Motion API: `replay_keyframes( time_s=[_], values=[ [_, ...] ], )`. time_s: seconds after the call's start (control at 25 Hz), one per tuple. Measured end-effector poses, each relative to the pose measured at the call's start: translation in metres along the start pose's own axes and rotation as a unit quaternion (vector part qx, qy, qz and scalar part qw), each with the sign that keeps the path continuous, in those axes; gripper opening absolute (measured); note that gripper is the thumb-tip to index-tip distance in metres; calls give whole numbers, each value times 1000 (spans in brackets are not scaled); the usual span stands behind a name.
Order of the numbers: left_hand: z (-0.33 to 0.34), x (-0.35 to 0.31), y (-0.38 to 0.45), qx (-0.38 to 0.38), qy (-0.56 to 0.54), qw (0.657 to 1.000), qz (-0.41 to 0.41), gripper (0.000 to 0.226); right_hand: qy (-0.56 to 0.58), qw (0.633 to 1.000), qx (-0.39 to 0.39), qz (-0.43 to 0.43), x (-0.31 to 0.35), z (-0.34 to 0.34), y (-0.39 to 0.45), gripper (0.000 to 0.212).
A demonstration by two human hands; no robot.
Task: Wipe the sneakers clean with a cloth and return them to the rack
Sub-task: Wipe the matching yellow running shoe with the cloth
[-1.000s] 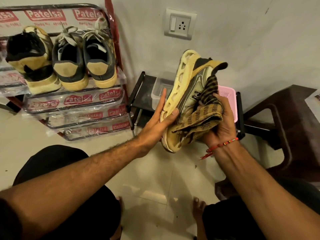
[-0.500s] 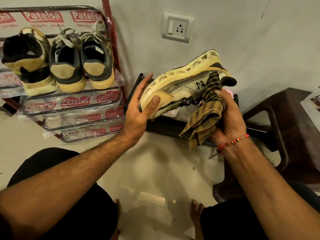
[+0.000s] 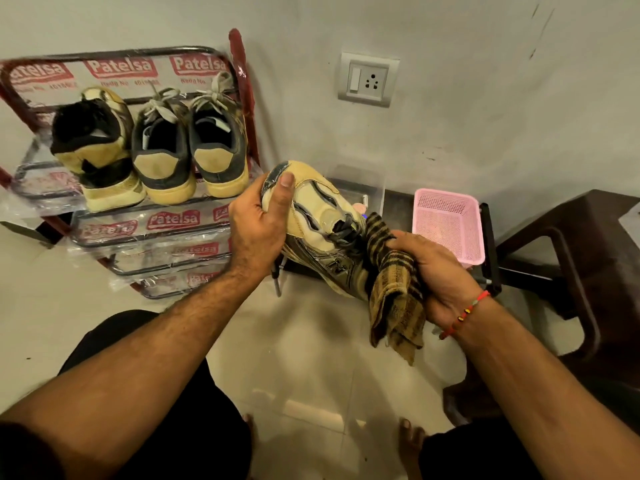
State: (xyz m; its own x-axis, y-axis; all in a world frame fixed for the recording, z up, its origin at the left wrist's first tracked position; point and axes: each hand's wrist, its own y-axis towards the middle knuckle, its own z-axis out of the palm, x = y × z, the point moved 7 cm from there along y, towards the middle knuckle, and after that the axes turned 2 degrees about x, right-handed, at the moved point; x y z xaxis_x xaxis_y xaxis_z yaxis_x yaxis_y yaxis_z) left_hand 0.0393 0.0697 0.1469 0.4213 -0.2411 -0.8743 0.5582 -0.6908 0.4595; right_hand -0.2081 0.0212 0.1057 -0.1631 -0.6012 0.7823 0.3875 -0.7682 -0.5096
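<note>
A yellow and grey sneaker (image 3: 320, 216) is held in the air between my hands, upper side up, toe pointing up and left. My left hand (image 3: 256, 223) grips its toe, thumb laid over the top. My right hand (image 3: 440, 275) grips the heel end together with a brown checked cloth (image 3: 391, 292), which hangs down below the shoe. The red shoe rack (image 3: 239, 84) stands at the left by the wall. On its top shelf sit the matching yellow sneaker (image 3: 93, 150) and a pair of grey sneakers (image 3: 187, 147).
A pink plastic basket (image 3: 450, 223) sits on a low black stand (image 3: 488, 244) at the wall, with a clear box (image 3: 360, 181) behind the shoe. A dark brown chair (image 3: 588, 258) stands at the right. My knees and bare toes show over the tiled floor (image 3: 311, 358).
The sneaker has turned from sole-up to upper-side up and dropped lower. My left hand went from a flat palm against the sole to a grip round the toe.
</note>
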Motion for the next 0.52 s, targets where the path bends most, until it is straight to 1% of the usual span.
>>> replay_keyframes(
  time_s=[0.08,0.12,0.16,0.2,0.24,0.28,0.32,0.36,0.4,0.44,0.52],
  values=[
    [0,5,1,12,32,999,-14,51,-120,993,-4,-11,12,-3,-2,24],
    [1,6,1,23,40,999,-20,48,-218,975,-14,-32,22,-6,-4,17],
    [3,8,1,33,42,998,-26,44,-326,943,-26,-65,34,-9,-7,12],
    [5,8,1,41,39,998,-32,42,-421,900,-42,-109,44,-8,-11,9],
    [7,9,2,46,38,998,-39,42,-488,855,-57,-167,53,-4,-18,9],
    [9,9,2,48,39,997,-44,43,-516,821,-67,-233,60,1,-25,9],
    [11,10,2,55,43,997,-45,46,-506,805,-66,-301,66,9,-35,10],
    [15,10,2,71,48,995,-42,50,-478,798,-55,-362,70,15,-43,14],
    [21,10,0,97,56,993,-35,52,-465,780,-44,-417,73,21,-49,19],
    [27,9,-3,127,69,989,-26,52,-481,746,-37,-459,73,29,-54,23],
    [36,7,-9,174,96,980,-7,43,-546,670,-13,-502,62,44,-53,29]
  ],
)
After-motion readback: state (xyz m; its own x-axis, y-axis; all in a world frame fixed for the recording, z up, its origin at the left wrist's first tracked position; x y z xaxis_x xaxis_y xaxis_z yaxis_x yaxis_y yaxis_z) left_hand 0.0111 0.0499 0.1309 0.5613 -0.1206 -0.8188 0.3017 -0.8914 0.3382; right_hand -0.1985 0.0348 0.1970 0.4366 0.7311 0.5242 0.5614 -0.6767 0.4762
